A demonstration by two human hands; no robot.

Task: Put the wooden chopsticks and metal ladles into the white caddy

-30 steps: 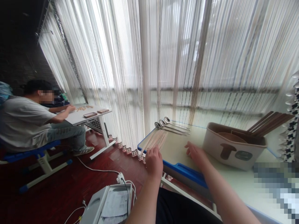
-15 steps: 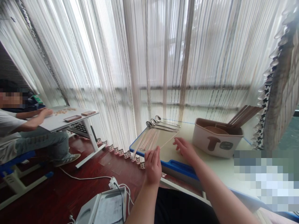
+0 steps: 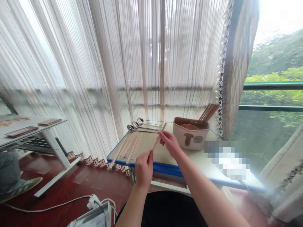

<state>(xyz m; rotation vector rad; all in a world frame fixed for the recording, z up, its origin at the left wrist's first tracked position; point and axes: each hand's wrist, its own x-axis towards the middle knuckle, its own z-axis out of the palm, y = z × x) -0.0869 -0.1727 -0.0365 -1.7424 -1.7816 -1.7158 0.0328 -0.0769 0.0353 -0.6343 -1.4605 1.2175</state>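
My left hand (image 3: 143, 169) and my right hand (image 3: 169, 143) both pinch one light wooden chopstick (image 3: 158, 141), lifted a little above the pale desk (image 3: 165, 156) with a blue edge. The left hand grips its near end and the right hand grips near its far end. Several more light chopsticks (image 3: 129, 147) lie side by side on the desk's left part. Three metal spoons (image 3: 138, 126) lie at the far edge. A beige bin (image 3: 190, 137) with dark brown utensils (image 3: 208, 113) sticking out stands just right of my right hand.
String curtains (image 3: 118, 63) hang behind the desk, and a heavier curtain (image 3: 236, 69) hangs at the right. A second desk (image 3: 28, 127) with flat brown items stands at the left, with a person's leg and shoe (image 3: 14, 186) below it. A cable and power strip (image 3: 94, 199) lie on the red floor.
The view has swung to the right. Both hands have risen off the desk and taken hold of one chopstick between them; before, they rested open near the chopstick row.
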